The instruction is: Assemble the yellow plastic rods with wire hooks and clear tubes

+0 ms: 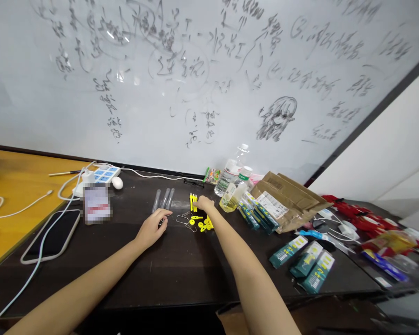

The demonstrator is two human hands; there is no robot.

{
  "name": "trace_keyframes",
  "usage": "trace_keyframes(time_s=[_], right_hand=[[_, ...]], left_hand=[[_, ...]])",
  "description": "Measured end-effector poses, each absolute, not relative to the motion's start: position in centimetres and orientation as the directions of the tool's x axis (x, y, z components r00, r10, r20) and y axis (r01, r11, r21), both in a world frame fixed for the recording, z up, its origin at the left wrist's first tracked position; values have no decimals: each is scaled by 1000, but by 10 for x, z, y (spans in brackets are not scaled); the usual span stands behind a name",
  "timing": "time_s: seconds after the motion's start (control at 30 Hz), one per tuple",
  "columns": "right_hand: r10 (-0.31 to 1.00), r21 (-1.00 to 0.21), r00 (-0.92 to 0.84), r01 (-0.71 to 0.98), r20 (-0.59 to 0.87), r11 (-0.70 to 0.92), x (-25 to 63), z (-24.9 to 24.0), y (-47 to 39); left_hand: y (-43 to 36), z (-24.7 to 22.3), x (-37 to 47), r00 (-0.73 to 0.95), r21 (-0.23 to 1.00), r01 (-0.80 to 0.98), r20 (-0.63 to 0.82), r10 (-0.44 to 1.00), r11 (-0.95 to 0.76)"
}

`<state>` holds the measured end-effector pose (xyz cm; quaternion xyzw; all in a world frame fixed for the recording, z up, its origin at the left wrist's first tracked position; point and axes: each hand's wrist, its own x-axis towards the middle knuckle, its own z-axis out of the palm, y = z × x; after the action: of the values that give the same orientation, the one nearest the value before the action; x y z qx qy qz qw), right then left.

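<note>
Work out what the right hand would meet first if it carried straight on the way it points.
Most likely the yellow sticks, directly ahead of the right hand. It may already be touching them; depth is hard to judge here.

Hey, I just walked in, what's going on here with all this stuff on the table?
A person is handling small parts on a dark brown table. The right hand is at a row of bright yellow plastic sticks; its grip is unclear. The left hand, thumb and fingers apart, is just below some clear, slim tubes. Small yellow pieces and thin bent wires lie loose between the hands.
</note>
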<state>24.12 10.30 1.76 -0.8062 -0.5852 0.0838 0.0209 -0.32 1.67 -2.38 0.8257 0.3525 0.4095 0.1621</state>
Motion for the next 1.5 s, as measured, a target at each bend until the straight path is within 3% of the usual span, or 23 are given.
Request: trace_keyframes(time_s=[0.13,0.23,0.33,0.4,0.47,0.6,0.83,0.93,1.03,1.13,1.27,1.5], right_hand=[[950,-158,310,937,-29,-311,244,27,94],[953,-184,282,948,109,-260,235,30,75],[939,-292,69,956,337,34,214,19,42],[911,-388,-124,876,393,286,197,5,15],[881,-488,-193,771,432,408,184,-10,-9],[897,-671,-122,622,425,403,176,-27,-27],[901,-738,-25,565,432,370,195,-31,-10],[875,-711,30,596,484,373,214,-19,-7],[849,-611,90,733,521,298,238,-2,-6],[878,-416,-51,866,475,276,253,5,-5],[900,-222,-271,907,341,358,252,-3,-4],[919,-76,-269,950,287,302,243,-15,-2]], left_hand=[[17,-23,-3,417,549,456,563,713,-700],[15,-21,-2,436,491,474,591,679,-731],[10,-20,0,477,348,525,636,607,-777],[8,-20,2,502,250,557,659,560,-792],[8,-20,2,528,199,564,659,536,-801],[11,-23,0,607,217,516,590,532,-829],[16,-28,1,645,254,516,513,566,-818],[17,-27,0,601,272,547,530,598,-791],[17,-27,-1,570,291,562,541,618,-774],[17,-28,0,573,314,546,536,620,-776],[16,-28,2,601,333,524,507,617,-784],[12,-27,2,626,340,502,491,606,-795]])
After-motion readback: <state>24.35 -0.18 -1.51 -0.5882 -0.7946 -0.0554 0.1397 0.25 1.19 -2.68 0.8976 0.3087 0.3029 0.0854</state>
